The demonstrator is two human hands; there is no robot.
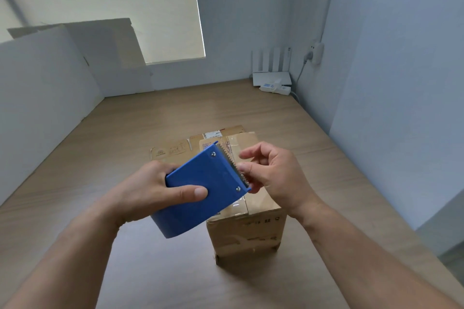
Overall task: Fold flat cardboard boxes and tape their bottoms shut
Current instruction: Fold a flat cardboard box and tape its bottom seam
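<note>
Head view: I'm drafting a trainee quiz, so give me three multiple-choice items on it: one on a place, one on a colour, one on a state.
1. Where on the table is the white router? A) far right corner B) near left edge C) middle
2. What colour is the tape dispenser? A) red B) blue C) black
3. What is the left hand doing? A) lying flat on the table B) hanging empty C) gripping the tape dispenser
Answers: 1 A, it stands where the two walls meet, far right; 2 B, its whole body is blue; 3 C, thumb and fingers wrap round its body.
</note>
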